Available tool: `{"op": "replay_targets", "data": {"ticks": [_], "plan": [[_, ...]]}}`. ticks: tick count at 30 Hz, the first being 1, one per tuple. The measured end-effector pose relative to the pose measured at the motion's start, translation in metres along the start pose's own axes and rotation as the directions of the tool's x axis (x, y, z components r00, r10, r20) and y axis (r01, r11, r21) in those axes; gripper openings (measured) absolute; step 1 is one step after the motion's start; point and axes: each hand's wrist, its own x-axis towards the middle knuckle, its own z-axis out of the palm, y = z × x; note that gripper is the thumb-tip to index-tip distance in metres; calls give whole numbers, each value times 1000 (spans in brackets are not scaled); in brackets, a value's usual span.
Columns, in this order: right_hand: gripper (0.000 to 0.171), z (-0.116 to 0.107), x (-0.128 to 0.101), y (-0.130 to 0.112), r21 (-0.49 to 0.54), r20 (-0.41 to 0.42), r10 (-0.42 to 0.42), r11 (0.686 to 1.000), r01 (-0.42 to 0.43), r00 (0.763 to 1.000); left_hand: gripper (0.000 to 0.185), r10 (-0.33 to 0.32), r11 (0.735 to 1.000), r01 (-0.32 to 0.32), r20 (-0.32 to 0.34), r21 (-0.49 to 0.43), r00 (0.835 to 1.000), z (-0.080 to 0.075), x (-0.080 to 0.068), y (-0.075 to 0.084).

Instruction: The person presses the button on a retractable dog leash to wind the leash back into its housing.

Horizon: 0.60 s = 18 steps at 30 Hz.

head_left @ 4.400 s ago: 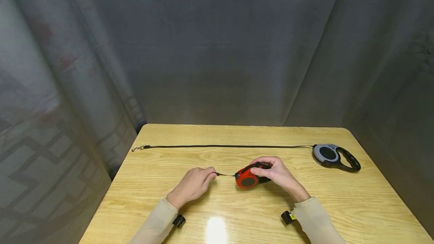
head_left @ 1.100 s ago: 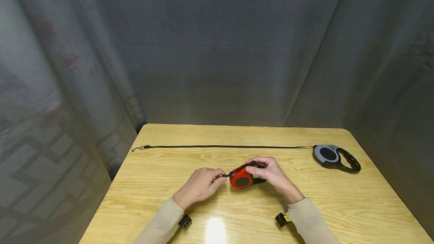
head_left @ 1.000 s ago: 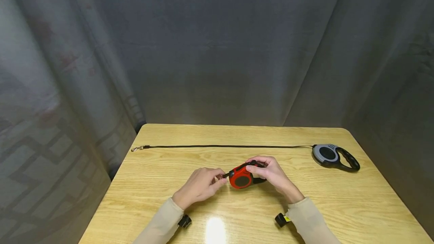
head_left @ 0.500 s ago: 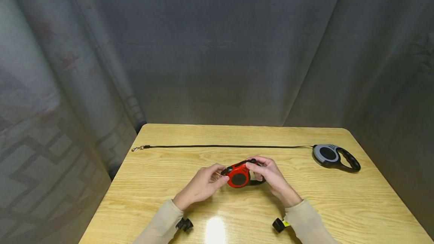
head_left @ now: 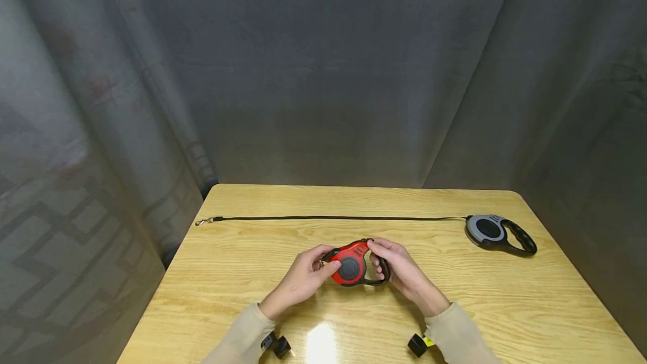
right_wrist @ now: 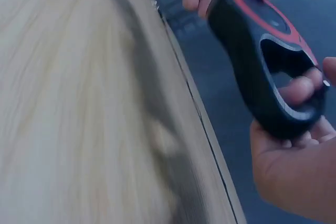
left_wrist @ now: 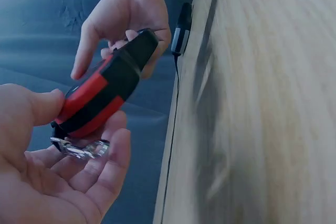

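A red and black retractable dog leash (head_left: 350,263) is held between both hands above the table. My left hand (head_left: 303,277) grips its front end, thumb on the red face and fingers underneath. The leash's metal clip (left_wrist: 84,149) hangs at the nose of the case, over the left fingers. My right hand (head_left: 401,271) holds the black handle loop (right_wrist: 247,72), some fingers through the opening and the thumb near the top of the case. Hardly any cord shows outside the red leash.
A grey and black retractable leash (head_left: 489,229) lies at the table's right. Its black cord (head_left: 328,218) runs straight left along the back, ending in a metal clip (head_left: 204,221). Grey curtains (head_left: 323,72) surround the wooden table (head_left: 505,308).
The red leash's short cord has gone into its case and the clip now sits at the nose. The leash has shifted left and turned its face upward; my left hand now grips the case.
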Motion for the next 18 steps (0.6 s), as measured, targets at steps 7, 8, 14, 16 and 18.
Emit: {"op": "replay_targets", "data": {"ticks": [7, 8, 14, 16, 18], "plan": [[50, -5, -10, 8, -265, -144, -74, 964, 34, 987, 47, -68, 992, 67, -4, -111, 998, -5, -5, -7], [49, -5, -11, 9, -299, -149, -88, 954, 40, 985, 47, -75, 990, 74, -4, -120, 997, -6, -5, -8], [40, -6, -17, 14, -422, -114, -130, 904, 71, 985, 47, -101, 980, 97, -15, -174, 995, -6, -8, -13], [39, -6, -18, 16, -437, -111, -140, 896, 78, 984, 46, -104, 978, 98, -21, -182, 994, -6, -8, -14], [38, -5, -18, 17, -454, -114, -148, 887, 81, 982, 46, -113, 973, 108, -12, -202, 994, -6, -9, -14]]}}
